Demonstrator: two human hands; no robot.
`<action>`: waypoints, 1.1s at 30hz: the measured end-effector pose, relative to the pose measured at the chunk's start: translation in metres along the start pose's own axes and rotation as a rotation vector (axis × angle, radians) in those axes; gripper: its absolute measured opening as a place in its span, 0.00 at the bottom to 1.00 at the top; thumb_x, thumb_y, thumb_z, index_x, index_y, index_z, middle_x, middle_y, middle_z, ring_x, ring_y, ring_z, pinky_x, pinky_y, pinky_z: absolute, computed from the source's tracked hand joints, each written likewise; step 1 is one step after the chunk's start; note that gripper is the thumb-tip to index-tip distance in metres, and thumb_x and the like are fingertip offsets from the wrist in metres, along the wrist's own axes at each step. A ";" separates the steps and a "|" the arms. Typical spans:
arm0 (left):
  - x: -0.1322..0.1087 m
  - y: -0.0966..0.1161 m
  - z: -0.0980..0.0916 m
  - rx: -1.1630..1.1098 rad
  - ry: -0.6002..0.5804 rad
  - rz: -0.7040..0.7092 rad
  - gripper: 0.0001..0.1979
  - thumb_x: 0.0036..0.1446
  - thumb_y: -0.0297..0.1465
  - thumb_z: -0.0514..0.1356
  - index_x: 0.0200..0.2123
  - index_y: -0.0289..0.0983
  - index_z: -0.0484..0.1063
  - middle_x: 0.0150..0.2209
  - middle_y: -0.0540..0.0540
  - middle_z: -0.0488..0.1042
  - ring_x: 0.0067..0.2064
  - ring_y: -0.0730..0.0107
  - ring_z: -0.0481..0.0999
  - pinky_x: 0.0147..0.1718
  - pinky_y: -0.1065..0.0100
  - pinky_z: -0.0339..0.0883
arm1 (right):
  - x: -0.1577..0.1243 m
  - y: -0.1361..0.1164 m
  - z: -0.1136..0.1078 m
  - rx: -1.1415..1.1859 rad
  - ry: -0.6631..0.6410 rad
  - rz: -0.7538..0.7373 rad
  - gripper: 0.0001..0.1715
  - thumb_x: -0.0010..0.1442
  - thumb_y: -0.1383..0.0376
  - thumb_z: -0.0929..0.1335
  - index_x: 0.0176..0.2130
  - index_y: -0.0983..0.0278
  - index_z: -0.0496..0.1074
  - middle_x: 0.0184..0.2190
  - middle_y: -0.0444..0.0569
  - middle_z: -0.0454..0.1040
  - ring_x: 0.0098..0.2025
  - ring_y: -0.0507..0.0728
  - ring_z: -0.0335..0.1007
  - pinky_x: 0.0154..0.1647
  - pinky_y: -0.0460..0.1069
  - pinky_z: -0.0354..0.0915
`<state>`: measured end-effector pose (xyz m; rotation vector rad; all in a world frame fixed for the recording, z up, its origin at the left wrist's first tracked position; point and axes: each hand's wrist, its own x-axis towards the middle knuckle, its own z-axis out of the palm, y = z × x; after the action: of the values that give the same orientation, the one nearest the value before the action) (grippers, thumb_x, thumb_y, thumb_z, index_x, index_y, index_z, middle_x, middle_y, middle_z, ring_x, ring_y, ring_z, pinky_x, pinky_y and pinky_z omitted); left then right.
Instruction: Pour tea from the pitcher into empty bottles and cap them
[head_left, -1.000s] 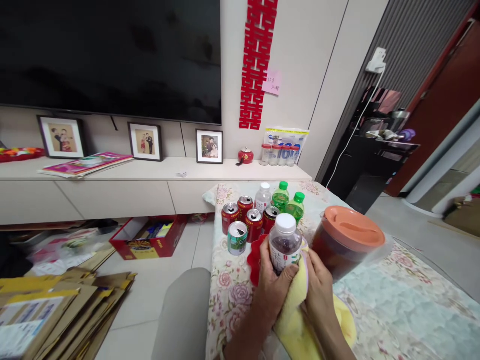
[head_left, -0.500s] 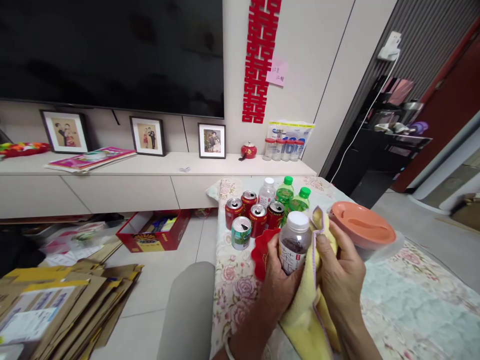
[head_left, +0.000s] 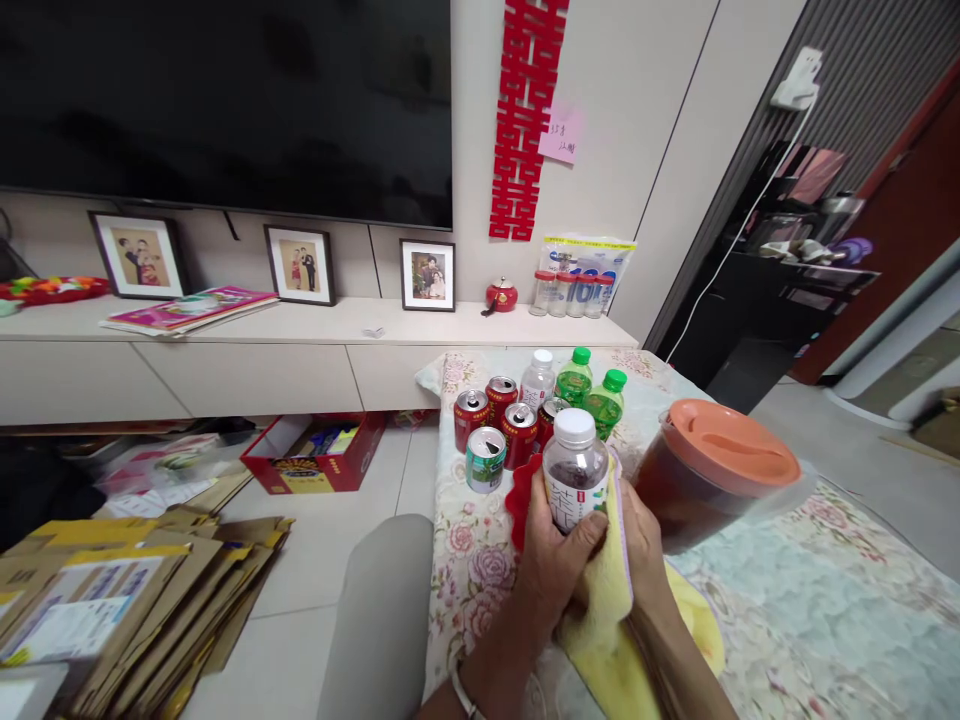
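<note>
My left hand [head_left: 553, 565] grips a clear bottle [head_left: 575, 478] of dark drink with a white cap, held upright over the table's left part. My right hand [head_left: 643, 555] is closed on a yellow cloth [head_left: 611, 610] and presses it against the bottle's right side and bottom. The cloth hangs down over my right wrist onto the flowered tablecloth [head_left: 787, 620]. Just behind the bottle lies a red item [head_left: 519, 503], partly hidden by my left hand.
Behind the bottle stand several red cans [head_left: 471, 412], a green-white can [head_left: 485, 458], a small clear bottle [head_left: 538, 377] and two green bottles [head_left: 576, 376]. A pitcher with an orange lid [head_left: 724, 452] stands at the right. Flattened cardboard [head_left: 112, 600] lies on the floor at left.
My right hand with the cloth has slid down from the bottle's upper right side to its lower part. The bottle stays in my left hand, shifted slightly left.
</note>
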<state>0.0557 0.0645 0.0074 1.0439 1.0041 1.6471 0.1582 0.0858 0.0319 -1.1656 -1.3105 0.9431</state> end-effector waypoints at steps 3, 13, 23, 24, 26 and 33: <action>0.000 0.001 0.000 -0.005 0.007 0.024 0.36 0.53 0.41 0.70 0.63 0.39 0.64 0.62 0.39 0.75 0.61 0.51 0.76 0.62 0.55 0.69 | -0.009 0.009 -0.004 0.004 -0.057 -0.003 0.31 0.66 0.43 0.66 0.56 0.60 0.77 0.56 0.54 0.80 0.58 0.66 0.74 0.63 0.58 0.66; 0.000 -0.002 0.003 0.041 -0.016 0.064 0.40 0.55 0.39 0.70 0.68 0.44 0.60 0.66 0.39 0.71 0.63 0.50 0.74 0.62 0.53 0.69 | -0.022 0.003 -0.025 -0.345 0.022 -0.142 0.28 0.65 0.44 0.66 0.51 0.59 0.79 0.51 0.57 0.78 0.52 0.67 0.73 0.56 0.62 0.66; -0.009 0.017 0.005 0.016 -0.101 0.013 0.31 0.65 0.42 0.64 0.69 0.46 0.62 0.69 0.41 0.68 0.70 0.52 0.66 0.69 0.54 0.62 | -0.015 -0.037 -0.013 -0.367 0.282 -0.397 0.30 0.69 0.51 0.66 0.65 0.60 0.71 0.63 0.55 0.72 0.65 0.67 0.66 0.66 0.61 0.60; -0.009 0.017 0.005 0.003 -0.101 0.016 0.31 0.65 0.42 0.63 0.69 0.46 0.62 0.69 0.42 0.68 0.70 0.52 0.66 0.69 0.55 0.62 | -0.013 -0.036 -0.012 -0.351 0.272 -0.429 0.30 0.69 0.52 0.66 0.65 0.60 0.70 0.63 0.55 0.72 0.65 0.67 0.65 0.66 0.60 0.59; -0.009 0.016 0.005 -0.001 -0.090 0.009 0.32 0.64 0.43 0.64 0.69 0.46 0.62 0.69 0.43 0.68 0.70 0.51 0.66 0.68 0.56 0.62 | -0.011 -0.031 -0.010 -0.298 0.207 -0.421 0.30 0.70 0.51 0.64 0.64 0.61 0.71 0.61 0.55 0.73 0.64 0.66 0.67 0.66 0.60 0.60; -0.005 0.006 0.001 -0.039 -0.070 0.064 0.36 0.62 0.43 0.64 0.69 0.42 0.57 0.67 0.38 0.69 0.67 0.50 0.71 0.67 0.54 0.63 | -0.005 -0.001 -0.007 -0.075 0.027 -0.066 0.33 0.70 0.43 0.61 0.56 0.63 0.75 0.55 0.55 0.78 0.58 0.65 0.71 0.62 0.57 0.63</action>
<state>0.0565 0.0589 0.0124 1.1101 0.8969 1.6634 0.1648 0.0803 0.0328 -1.1813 -1.3645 0.8344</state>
